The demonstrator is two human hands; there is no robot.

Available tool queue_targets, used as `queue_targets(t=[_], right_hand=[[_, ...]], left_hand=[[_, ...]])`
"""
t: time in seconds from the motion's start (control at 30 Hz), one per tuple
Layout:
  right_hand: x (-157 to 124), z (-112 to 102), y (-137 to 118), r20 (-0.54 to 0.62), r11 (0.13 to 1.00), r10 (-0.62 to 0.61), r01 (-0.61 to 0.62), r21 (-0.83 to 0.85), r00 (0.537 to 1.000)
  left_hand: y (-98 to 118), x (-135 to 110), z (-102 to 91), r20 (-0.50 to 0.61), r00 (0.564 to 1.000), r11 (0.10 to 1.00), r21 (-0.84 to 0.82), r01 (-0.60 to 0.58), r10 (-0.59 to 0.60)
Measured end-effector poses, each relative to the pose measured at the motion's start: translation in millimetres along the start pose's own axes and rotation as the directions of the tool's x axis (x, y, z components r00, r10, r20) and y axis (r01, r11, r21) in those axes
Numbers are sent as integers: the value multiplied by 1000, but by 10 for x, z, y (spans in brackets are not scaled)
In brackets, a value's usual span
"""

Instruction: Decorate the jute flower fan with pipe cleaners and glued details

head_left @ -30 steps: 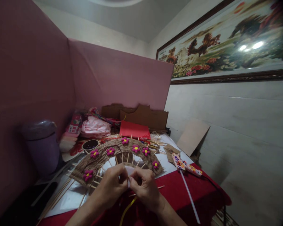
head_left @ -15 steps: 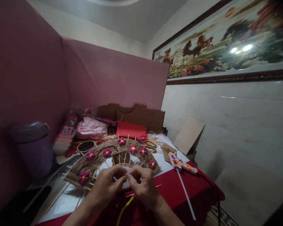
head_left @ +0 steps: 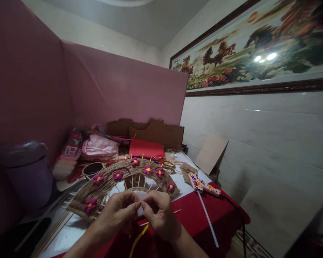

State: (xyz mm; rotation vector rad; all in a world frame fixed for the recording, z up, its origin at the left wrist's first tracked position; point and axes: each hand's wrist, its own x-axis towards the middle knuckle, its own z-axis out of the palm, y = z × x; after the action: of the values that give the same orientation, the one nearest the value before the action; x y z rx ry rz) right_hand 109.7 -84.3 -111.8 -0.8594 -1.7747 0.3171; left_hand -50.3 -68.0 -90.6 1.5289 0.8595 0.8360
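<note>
Fingers (head_left: pixel 129 196) of the bare left hand (head_left: pixel 118 211) are pinching a tiny bright-yellow piece (head_left: pixel 139 201) between thumb and index. The thumb and index of the bare right hand (head_left: pixel 163 216) are meeting just beside it, the other fingers curling inward; whether they are gripping the piece too, the view is not showing. The piece is hanging over the near side of the red-draped bench (head_left: pixel 223 211).

With only the very ends of the fingers holding something so small, it could be slipping out or getting squashed by a hard pinch, and falling onto the cloth.

The piece is appearing too small for a long axis to be read. Below the right hand, a long, narrow, bright-yellow strip (head_left: pixel 139 237) is emerging, its long axis running toward the person and bending left; the hands are hiding any link between the two.

Just beyond the hands, an arched fan-shaped panel of brown twine (head_left: pixel 106 186) is lying, bowing away from the person, with magenta flowers (head_left: pixel 117 175) dotting it. To the right, a slim whitish rod (head_left: pixel 208 219) is pointing from a flower-patterned tool (head_left: pixel 211 189) toward the person. Farther back, a flat bright-red sheet (head_left: pixel 146 147) is resting near brown cardboard (head_left: pixel 158 132)
</note>
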Motion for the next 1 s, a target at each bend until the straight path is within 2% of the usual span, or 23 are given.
queue_targets(t=[0.17,0.33,0.6,0.7,0.8,0.9,1.0], right_hand=[[-9,8,0,-76,993,-91,85,-83,993],[-41,76,-17,-149,946,-232,188,-265,961],[-57,224,-38,-10,832,-436,399,-385,900],[-30,235,-48,-84,895,-338,293,-337,937],[-11,206,-63,-199,985,-100,69,-161,975],[-12,157,-75,-180,998,56,-61,-19,982],[-28,131,-76,-145,997,77,-78,-4,987]], left_hand=[[-17,20,41,-13,1000,989,-145,-7,5],[-79,63,100,-79,997,956,-294,-14,-9],[-61,72,146,-285,941,849,-529,2,-180],[-38,54,183,-304,932,842,-540,1,-196],[-44,53,199,-337,929,867,-497,-35,-156],[-54,66,170,-419,906,920,-376,-113,-60],[-43,64,117,-449,893,970,-202,-136,31]])
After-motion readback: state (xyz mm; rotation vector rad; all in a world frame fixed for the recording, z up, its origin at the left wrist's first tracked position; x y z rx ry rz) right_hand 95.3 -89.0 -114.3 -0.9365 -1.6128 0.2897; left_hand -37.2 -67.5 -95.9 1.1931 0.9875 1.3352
